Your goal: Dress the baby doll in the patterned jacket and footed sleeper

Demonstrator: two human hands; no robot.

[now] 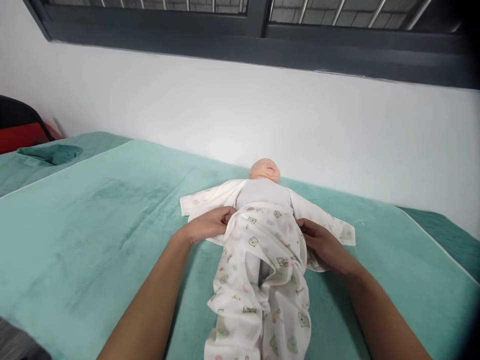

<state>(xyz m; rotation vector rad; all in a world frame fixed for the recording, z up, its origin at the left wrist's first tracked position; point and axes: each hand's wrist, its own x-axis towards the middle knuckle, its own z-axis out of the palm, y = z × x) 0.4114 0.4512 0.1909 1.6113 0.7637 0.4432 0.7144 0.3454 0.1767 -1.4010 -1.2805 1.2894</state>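
A baby doll lies on its back on a teal bed cover, head toward the wall. An open white printed jacket is spread under its grey torso. White printed trousers cover its legs up to the waist. My left hand is closed on the trousers' waistband at the doll's left side. My right hand grips the waistband on the other side, fingers curled into the cloth.
A white wall rises right behind the bed under a dark window frame. A folded teal cloth lies at far left, beside something red and black. A second teal surface sits at right.
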